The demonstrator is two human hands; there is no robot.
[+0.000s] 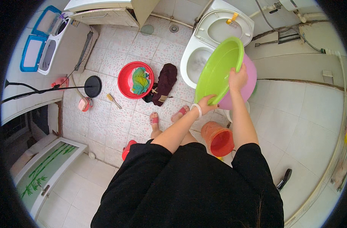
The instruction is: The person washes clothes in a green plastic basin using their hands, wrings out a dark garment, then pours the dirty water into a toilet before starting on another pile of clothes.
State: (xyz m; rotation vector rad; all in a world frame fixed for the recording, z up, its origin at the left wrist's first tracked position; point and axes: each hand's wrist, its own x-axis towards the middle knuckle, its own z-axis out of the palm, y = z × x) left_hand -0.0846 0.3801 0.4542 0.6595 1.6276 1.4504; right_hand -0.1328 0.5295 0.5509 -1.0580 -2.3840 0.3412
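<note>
A light green plastic basin point(219, 66) is tilted on its side beside the open toilet point(188, 62), overlapping its bowl in view. My left hand point(207, 105) is closed on the basin's near rim, a white bracelet at the wrist. On the rim's right side, my right hand point(238, 79) has its fingers hooked over the edge. Behind the green basin shows a pink-purple basin point(249, 81); I cannot tell whether the two touch. No contents are visible inside the green one.
A red basin point(121, 78) holding colourful cloth and a dark maroon garment point(167, 79) lie on the tiled floor. An orange bucket point(215, 135) stands by my legs. Left are a brush point(114, 101), a black round stand base point(93, 86) and an open twin-tub washing machine point(72, 41).
</note>
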